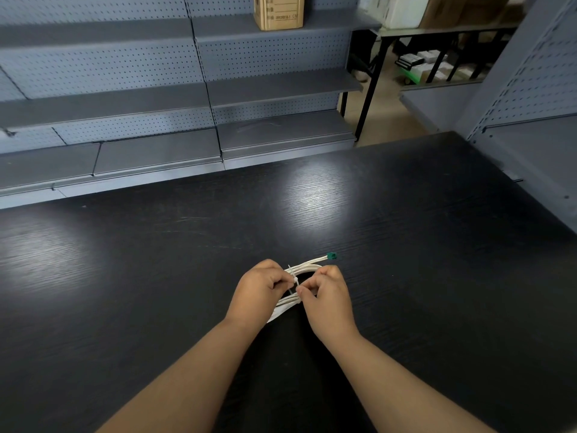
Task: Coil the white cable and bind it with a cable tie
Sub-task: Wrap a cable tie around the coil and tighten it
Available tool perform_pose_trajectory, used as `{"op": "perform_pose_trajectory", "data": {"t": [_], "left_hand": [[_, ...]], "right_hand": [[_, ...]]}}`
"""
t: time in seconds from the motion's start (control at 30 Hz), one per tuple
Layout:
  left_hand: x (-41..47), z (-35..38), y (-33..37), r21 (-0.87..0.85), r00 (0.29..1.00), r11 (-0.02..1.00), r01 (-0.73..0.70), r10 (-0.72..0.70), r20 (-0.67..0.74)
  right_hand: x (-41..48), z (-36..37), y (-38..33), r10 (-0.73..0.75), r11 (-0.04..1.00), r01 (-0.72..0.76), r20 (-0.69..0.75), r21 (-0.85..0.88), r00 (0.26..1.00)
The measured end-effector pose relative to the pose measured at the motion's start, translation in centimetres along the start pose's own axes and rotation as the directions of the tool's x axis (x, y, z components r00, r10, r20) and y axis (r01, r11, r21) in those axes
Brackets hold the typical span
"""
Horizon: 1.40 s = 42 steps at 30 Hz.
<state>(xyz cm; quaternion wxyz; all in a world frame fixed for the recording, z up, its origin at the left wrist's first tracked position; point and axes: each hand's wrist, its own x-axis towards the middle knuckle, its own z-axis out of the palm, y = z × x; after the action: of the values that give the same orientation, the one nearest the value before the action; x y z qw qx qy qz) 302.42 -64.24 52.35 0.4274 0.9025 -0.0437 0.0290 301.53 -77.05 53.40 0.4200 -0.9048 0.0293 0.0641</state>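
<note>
The white cable [307,266] lies coiled in several flat loops on the black table [406,245], between my two hands. One cable end with a green tip [331,255] sticks out toward the far right. A thin white cable tie [294,281] crosses the coil at its middle. My left hand [260,290] pinches the tie and the coil from the left. My right hand [326,296] pinches the tie from the right, fingers curled. The near part of the coil is hidden under my hands.
Grey pegboard shelving [156,104] runs along the far side of the table, with a cardboard box [278,10] on an upper shelf. Another grey shelf unit [530,120] stands at the right. A dark-legged table with boxes under it stands at the back right.
</note>
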Motion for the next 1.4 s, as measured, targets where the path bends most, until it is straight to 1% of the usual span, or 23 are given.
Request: {"op": "perform_pose_trajectory", "data": {"t": [0.27,0.33,0.4,0.5,0.6,0.7,0.8,0.87,1.13,1.3,1.4], "left_hand": [[0.3,-0.3,-0.1,0.009,0.999,1.0,0.023,-0.023,0.043],[0.3,-0.2,-0.1,0.018,0.997,0.998,0.053,-0.054,0.05],[0.4,-0.3,0.0,0.008,0.991,0.993,0.122,-0.122,0.057],[0.6,-0.6,0.7,-0.072,0.971,0.969,0.235,-0.232,0.054],[1.0,-1.0,1.7,-0.225,0.934,0.907,0.357,-0.343,0.099],[1.2,-1.2,2.2,-0.333,0.909,0.846,0.416,-0.391,0.142],[1.2,-1.1,2.3,-0.42,0.899,0.796,0.435,-0.406,0.161],[1.3,-1.0,2.3,-0.451,0.9,0.78,0.433,-0.406,0.162],[1.3,-0.7,1.9,-0.407,0.923,0.831,0.378,-0.371,0.1],[1.3,-0.7,1.6,-0.42,0.931,0.834,0.358,-0.355,0.09],[1.2,-0.8,1.5,-0.413,0.933,0.839,0.354,-0.347,0.095]], "right_hand": [[0.0,0.0,0.0,0.01,1.0,-0.01,-0.008,-0.004,1.0],[0.0,0.0,0.0,0.005,1.0,-0.005,-0.007,0.001,1.0],[0.0,0.0,0.1,0.002,1.0,-0.002,-0.013,-0.001,1.0],[-0.1,0.0,0.0,0.001,1.0,-0.002,-0.027,-0.008,1.0],[-0.1,0.0,0.0,-0.002,1.0,0.002,-0.033,-0.004,0.999],[0.0,-0.1,-0.1,-0.007,1.0,0.006,-0.032,-0.006,0.999],[0.0,0.0,0.0,-0.007,1.0,0.007,-0.03,-0.008,1.0],[0.0,0.0,0.0,-0.003,1.0,0.003,-0.028,0.0,1.0],[0.1,-0.2,0.1,0.006,1.0,-0.006,-0.012,0.003,1.0],[0.1,-0.4,-0.1,0.011,0.995,-0.005,-0.059,0.103,0.998],[0.2,-0.2,-0.2,0.003,0.993,0.007,-0.079,0.12,0.997]]}}
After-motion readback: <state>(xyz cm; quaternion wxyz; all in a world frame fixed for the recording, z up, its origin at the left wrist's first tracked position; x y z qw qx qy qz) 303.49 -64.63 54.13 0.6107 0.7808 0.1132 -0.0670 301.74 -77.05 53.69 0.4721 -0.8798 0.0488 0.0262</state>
